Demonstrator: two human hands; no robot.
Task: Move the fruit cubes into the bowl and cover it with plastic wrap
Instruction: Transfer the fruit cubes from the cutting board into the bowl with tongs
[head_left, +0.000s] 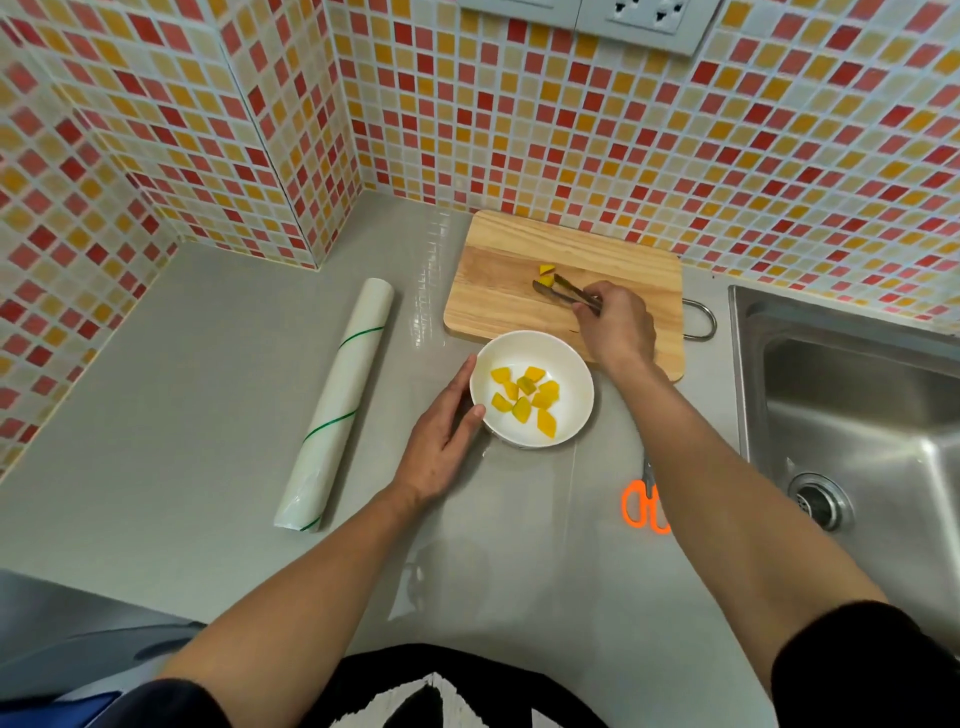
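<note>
A white bowl (574, 379) stands on the grey counter, holding several yellow fruit cubes (524, 399). My left hand (440, 441) grips its left rim. Behind it lies a wooden cutting board (498, 291) with two yellow cubes (545, 275) near its middle. My right hand (618, 325) holds metal tongs (563, 292) whose tips sit around the nearer of those cubes. A roll of plastic wrap (337, 400) with green stripes lies on the counter to the left of the bowl.
Orange-handled scissors (644, 506) lie on the counter under my right forearm. A steel sink (852, 415) fills the right side. Tiled walls close off the back and left. The counter's front edge is near my body.
</note>
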